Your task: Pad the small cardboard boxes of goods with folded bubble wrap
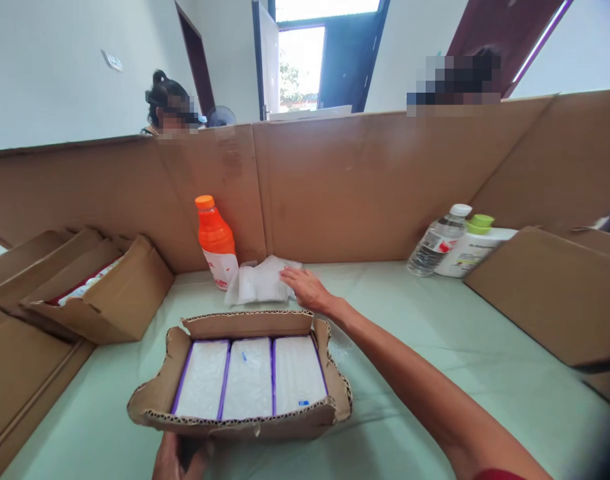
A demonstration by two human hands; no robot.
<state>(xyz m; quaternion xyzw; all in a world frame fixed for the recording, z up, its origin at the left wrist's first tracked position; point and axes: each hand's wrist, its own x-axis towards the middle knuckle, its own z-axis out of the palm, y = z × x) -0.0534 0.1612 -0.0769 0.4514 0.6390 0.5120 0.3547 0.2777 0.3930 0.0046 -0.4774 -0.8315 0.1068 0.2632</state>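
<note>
A low, open cardboard box [255, 432] holds three white packs [247, 380] with purple edges, side by side. My left hand [179, 460] grips the near side of this box from below, its fingertips partly hidden by the cardboard. Beyond the box, my right hand [307, 290] reaches out with extended fingers over the right end of a crumpled piece of clear bubble wrap [265, 280]; the fingertips seem to touch it. An orange bottle [217, 240] with a white label stands just left of the wrap.
Several open cardboard boxes [119, 307] stand on the left. A clear water bottle [437, 243] and a white bottle with a green cap [472, 250] lean at the back right beside another cardboard box [549, 293]. A tall cardboard partition [345, 187] closes the back; two people are behind it.
</note>
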